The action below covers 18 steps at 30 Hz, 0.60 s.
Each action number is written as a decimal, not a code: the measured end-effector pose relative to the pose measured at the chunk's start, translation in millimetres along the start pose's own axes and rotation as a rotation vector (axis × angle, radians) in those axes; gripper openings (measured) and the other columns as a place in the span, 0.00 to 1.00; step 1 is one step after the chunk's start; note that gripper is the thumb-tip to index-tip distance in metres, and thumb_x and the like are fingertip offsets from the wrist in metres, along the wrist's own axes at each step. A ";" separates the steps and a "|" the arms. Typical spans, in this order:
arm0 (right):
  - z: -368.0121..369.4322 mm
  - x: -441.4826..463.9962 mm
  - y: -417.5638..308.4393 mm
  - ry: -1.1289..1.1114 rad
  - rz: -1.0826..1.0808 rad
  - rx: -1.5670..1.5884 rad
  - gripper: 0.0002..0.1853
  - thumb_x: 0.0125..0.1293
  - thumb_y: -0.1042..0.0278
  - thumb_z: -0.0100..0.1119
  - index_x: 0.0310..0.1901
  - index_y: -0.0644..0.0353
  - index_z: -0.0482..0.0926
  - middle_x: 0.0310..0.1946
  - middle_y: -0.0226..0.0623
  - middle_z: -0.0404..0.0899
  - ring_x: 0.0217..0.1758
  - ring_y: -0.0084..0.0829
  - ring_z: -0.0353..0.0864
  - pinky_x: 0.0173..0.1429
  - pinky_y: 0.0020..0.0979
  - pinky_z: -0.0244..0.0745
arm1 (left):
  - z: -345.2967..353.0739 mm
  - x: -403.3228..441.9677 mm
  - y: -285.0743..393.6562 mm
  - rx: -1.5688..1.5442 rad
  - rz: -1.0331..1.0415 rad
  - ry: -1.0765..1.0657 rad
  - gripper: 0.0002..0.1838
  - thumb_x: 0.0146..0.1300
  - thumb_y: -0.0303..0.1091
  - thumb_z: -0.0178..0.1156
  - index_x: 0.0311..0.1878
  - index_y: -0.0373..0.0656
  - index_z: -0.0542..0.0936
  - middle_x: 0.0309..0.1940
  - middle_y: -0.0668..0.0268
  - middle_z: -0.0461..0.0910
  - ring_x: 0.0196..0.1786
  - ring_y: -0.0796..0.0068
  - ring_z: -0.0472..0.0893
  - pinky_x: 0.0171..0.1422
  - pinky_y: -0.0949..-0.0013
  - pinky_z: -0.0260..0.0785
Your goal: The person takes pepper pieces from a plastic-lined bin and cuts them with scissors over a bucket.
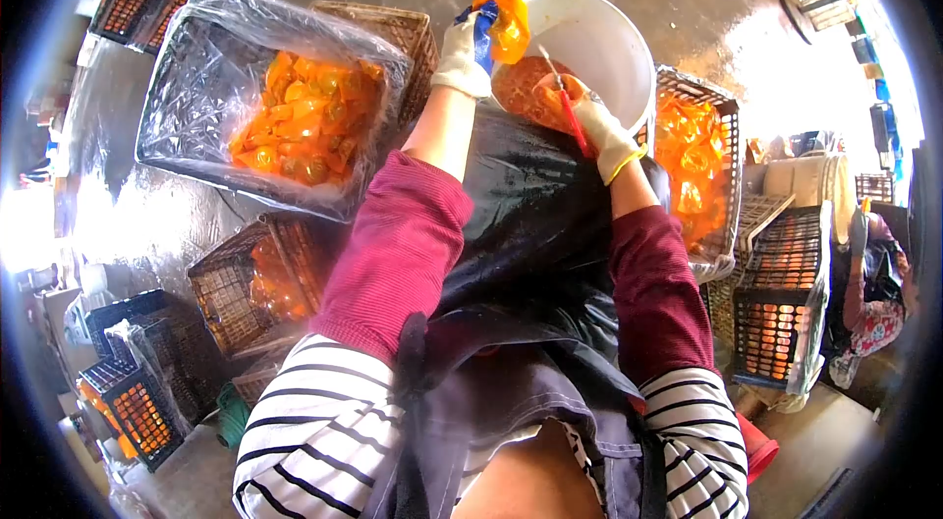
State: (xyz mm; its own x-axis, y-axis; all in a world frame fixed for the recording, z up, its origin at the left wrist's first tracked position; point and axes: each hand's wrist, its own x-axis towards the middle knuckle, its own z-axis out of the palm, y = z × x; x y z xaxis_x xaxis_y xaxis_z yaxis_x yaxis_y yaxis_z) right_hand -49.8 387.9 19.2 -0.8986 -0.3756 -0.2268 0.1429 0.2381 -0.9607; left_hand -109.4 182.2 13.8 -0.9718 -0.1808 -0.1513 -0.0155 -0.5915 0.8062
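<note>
My left hand, in a white and blue glove, is closed on a glossy, see-through orange piece above the left rim of a white bucket. Its exact kind does not show clearly. Over the bucket's near side, my gloved right hand grips a red-handled knife, its slim metal blade pointing up and away from me. Reddish-orange wet pulp lies at the bottom of the bucket, partly hidden by the right hand. The blade and the orange piece are apart.
A plastic-lined bin of similar orange pieces stands at left. On the right is a crate holding more orange items under shiny film. Further crates and stacked black crates surround me. Another person is at far right.
</note>
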 end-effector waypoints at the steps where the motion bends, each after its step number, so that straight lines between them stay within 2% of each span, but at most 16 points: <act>1: 2.4 2.0 5.7 -0.030 -0.014 0.114 0.11 0.65 0.66 0.60 0.47 0.59 0.77 0.37 0.27 0.77 0.41 0.19 0.74 0.46 0.21 0.71 | -5.4 4.9 -2.5 0.058 0.003 -0.013 0.18 0.60 0.40 0.62 0.47 0.35 0.79 0.38 0.65 0.80 0.40 0.73 0.75 0.46 0.70 0.68; 3: 9.8 3.9 10.2 -0.091 -0.039 0.342 0.11 0.66 0.67 0.59 0.48 0.59 0.77 0.37 0.27 0.77 0.42 0.18 0.73 0.45 0.21 0.70 | -8.5 5.0 0.1 0.188 -0.047 -0.160 0.20 0.61 0.41 0.61 0.48 0.35 0.79 0.40 0.63 0.80 0.42 0.72 0.76 0.49 0.70 0.67; 6: 8.9 2.8 9.7 -0.076 -0.063 0.114 0.15 0.62 0.58 0.62 0.46 0.58 0.78 0.34 0.31 0.80 0.39 0.18 0.75 0.44 0.24 0.71 | -4.8 -2.6 6.0 0.181 -0.088 -0.269 0.20 0.63 0.41 0.58 0.50 0.34 0.78 0.44 0.62 0.80 0.45 0.70 0.76 0.52 0.71 0.66; 8: 7.1 -5.8 -3.0 -0.014 0.058 0.008 0.15 0.62 0.58 0.62 0.45 0.59 0.79 0.32 0.30 0.80 0.37 0.20 0.76 0.44 0.25 0.71 | -6.8 -1.1 7.5 0.195 -0.128 -0.292 0.21 0.65 0.41 0.57 0.53 0.35 0.77 0.47 0.61 0.79 0.49 0.70 0.76 0.55 0.70 0.67; 11: 10.0 -13.2 -26.7 0.062 0.153 -0.078 0.16 0.62 0.56 0.62 0.44 0.59 0.80 0.29 0.29 0.81 0.34 0.24 0.77 0.45 0.27 0.72 | 6.1 -10.8 14.9 -0.211 -0.225 -0.326 0.21 0.66 0.42 0.56 0.56 0.37 0.75 0.48 0.61 0.79 0.50 0.70 0.77 0.57 0.69 0.68; 12: 10.6 -14.1 -29.4 0.086 0.171 -0.093 0.16 0.62 0.56 0.62 0.43 0.59 0.80 0.28 0.29 0.81 0.34 0.25 0.78 0.45 0.28 0.72 | 7.9 -8.2 14.1 -0.469 -0.344 -0.281 0.21 0.65 0.40 0.57 0.57 0.38 0.73 0.46 0.59 0.79 0.49 0.68 0.78 0.55 0.66 0.73; 15: 2.6 1.2 -7.0 0.104 0.118 -0.074 0.19 0.64 0.58 0.61 0.52 0.61 0.75 0.35 0.30 0.81 0.37 0.20 0.76 0.43 0.23 0.72 | 17.7 -20.8 11.5 0.038 -0.392 -0.187 0.18 0.66 0.32 0.55 0.55 0.33 0.71 0.46 0.56 0.78 0.53 0.64 0.78 0.55 0.61 0.76; 16: 1.8 7.1 2.2 0.105 0.077 -0.053 0.20 0.65 0.59 0.60 0.54 0.61 0.74 0.37 0.31 0.80 0.39 0.19 0.76 0.43 0.22 0.72 | 22.8 -28.5 10.0 0.012 -0.300 -0.311 0.18 0.63 0.27 0.56 0.56 0.31 0.70 0.46 0.53 0.78 0.48 0.59 0.80 0.49 0.59 0.80; 17: 2.7 11.5 13.2 0.103 0.003 -0.012 0.21 0.65 0.58 0.60 0.54 0.61 0.73 0.39 0.32 0.80 0.41 0.20 0.76 0.45 0.22 0.72 | 21.8 -20.0 0.3 0.217 -0.272 -0.255 0.19 0.63 0.26 0.56 0.56 0.31 0.69 0.44 0.52 0.78 0.42 0.55 0.83 0.46 0.60 0.81; 18: 3.9 11.6 14.2 0.103 -0.069 0.029 0.21 0.65 0.58 0.60 0.55 0.61 0.73 0.41 0.33 0.80 0.43 0.21 0.76 0.47 0.23 0.71 | 18.7 -15.6 -7.5 0.208 -0.298 -0.272 0.18 0.63 0.25 0.56 0.56 0.31 0.70 0.43 0.54 0.79 0.40 0.60 0.82 0.44 0.63 0.81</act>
State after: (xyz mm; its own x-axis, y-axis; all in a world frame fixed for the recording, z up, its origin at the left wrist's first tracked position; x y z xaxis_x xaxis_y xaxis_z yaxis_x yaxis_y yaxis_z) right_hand -56.6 383.4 2.3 -0.9442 -0.2961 -0.1442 0.0904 0.1880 -0.9780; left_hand -98.5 204.2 20.8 -0.9438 0.2032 -0.2607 -0.3239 -0.4112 0.8521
